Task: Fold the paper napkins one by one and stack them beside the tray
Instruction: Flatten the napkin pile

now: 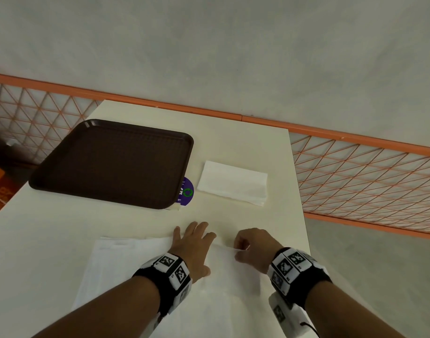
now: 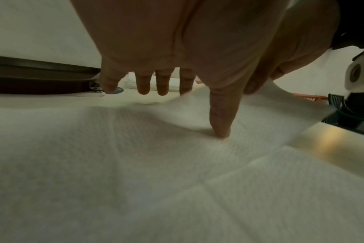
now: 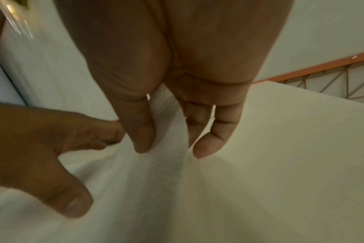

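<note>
A white paper napkin lies unfolded on the near part of the table. My left hand lies flat on it with fingers spread, the thumb pressing the sheet down. My right hand pinches the napkin's far right edge between thumb and fingers and lifts it off the table. More unfolded napkins lie to the left of my left arm. A stack of folded napkins sits to the right of the brown tray.
A purple round sticker shows at the tray's near right corner. The table's right edge runs close to my right hand. An orange mesh railing stands behind and to the right of the table.
</note>
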Tool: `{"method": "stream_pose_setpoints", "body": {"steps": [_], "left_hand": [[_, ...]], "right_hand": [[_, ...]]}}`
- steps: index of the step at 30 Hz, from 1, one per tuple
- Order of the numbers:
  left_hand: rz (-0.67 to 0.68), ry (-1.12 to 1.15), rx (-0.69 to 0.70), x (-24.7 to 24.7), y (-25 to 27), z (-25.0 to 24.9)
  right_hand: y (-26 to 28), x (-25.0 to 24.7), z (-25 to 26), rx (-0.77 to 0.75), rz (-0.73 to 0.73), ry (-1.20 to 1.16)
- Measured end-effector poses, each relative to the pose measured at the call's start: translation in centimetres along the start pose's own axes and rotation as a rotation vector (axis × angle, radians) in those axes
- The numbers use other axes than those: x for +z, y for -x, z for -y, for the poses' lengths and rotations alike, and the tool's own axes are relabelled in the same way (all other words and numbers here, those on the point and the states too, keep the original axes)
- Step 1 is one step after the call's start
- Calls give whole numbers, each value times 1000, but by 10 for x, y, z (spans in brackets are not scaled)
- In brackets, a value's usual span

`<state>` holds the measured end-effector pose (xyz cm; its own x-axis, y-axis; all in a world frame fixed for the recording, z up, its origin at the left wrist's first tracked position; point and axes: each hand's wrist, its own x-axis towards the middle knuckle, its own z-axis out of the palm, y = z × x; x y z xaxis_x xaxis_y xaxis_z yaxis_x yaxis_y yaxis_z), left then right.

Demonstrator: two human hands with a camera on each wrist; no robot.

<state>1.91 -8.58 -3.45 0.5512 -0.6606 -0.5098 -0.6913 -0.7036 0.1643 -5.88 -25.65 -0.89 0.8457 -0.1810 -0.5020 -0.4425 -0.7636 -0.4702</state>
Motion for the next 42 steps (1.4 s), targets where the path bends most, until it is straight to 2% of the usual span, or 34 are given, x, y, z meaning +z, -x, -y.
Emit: {"method": "stream_pose_setpoints", "body": {"steps": [4,6,8,11,16,20,23,25,29,32,42], "left_hand": [[-63,222,32,-10,-2,8],[-98,453,3,-17,-1,19],[-135,685,-16,-23,-1,31],[-129,905,-51,-31,-6,46],[-248,1280,-246,-39,-24,47],[-352,1263,-298,-42,-41,41],[-397,1241,-298,-53,-60,43],[-430,1230,-296,-66,-72,46],[-483,1240,-298,-89,-104,51],[-508,1146,-298,-96,-126,52],[-533,826,-340,-102,-173,55]], "right_hand": [[12,-16,3,-64,-102,-280],[16,-25,-1,-55,-182,-440],[16,-29,-11,8,-291,-597],[10,-27,-30,157,-431,-727],[-3,-22,-41,350,-453,-746],[-19,-29,-44,430,-344,-960],[-35,-45,-43,350,-332,-1135],[-48,-60,-44,299,-363,-1142],[-83,-88,-53,269,-464,-840],[-107,-101,-57,267,-545,-656],[-150,-108,-72,341,-547,-475]]}}
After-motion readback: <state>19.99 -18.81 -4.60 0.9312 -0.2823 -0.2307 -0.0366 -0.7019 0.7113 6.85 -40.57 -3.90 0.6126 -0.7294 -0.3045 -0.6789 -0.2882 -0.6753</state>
